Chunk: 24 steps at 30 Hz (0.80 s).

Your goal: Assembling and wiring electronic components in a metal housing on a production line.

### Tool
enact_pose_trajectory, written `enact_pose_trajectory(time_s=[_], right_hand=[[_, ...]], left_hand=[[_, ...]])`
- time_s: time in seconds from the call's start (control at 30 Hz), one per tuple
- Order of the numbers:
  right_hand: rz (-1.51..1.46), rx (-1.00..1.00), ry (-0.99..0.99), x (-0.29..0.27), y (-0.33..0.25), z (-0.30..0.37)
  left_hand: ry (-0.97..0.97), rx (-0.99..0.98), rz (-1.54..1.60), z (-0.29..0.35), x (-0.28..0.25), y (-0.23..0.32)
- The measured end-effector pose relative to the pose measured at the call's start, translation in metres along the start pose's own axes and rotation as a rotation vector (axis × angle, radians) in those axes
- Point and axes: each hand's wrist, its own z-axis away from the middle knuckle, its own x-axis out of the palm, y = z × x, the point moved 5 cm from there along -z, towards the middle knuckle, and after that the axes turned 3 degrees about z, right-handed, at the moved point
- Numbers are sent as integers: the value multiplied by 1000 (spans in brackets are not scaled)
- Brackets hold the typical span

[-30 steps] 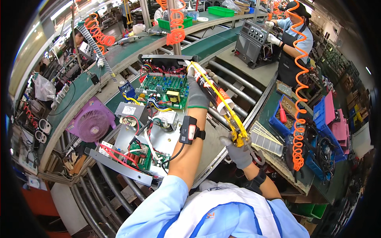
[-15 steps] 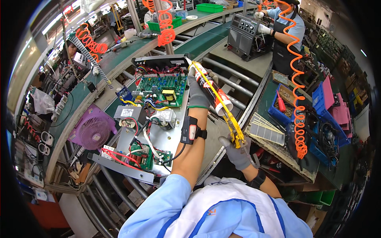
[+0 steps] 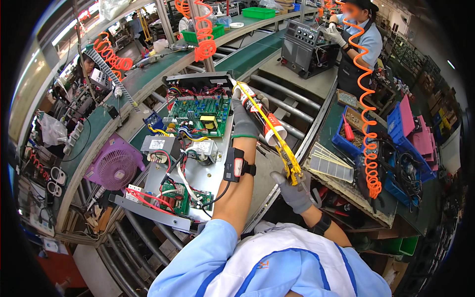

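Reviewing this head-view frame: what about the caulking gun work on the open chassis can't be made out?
- Nozzle tip of the caulking gun: too small in the head view to tell if it touches the open chassis or if sealant comes out.
- Left hand palm: hidden behind the tube.
- Right hand fingers on the trigger: hidden by the glove and handle.
- Green circuit board parts: too small.

A white sealant tube [image 3: 262, 116] with red and black label bands sits in the yellow caulking gun. A small white label [image 3: 157, 144] lies on the grey box at the left of the metal tray. Another white label [image 3: 202, 147] sits on the transformer beside it.
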Motion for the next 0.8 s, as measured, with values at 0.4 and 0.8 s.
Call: enact_pose_trajectory(time_s=[0.4,0.8], right_hand=[[77,-63,6,-11,-7,-10],[-64,9,-54,9,60,-17]], left_hand=[[-109,-147,154,-21,-15,-9],[49,-43,-62,-30,-38,0]])
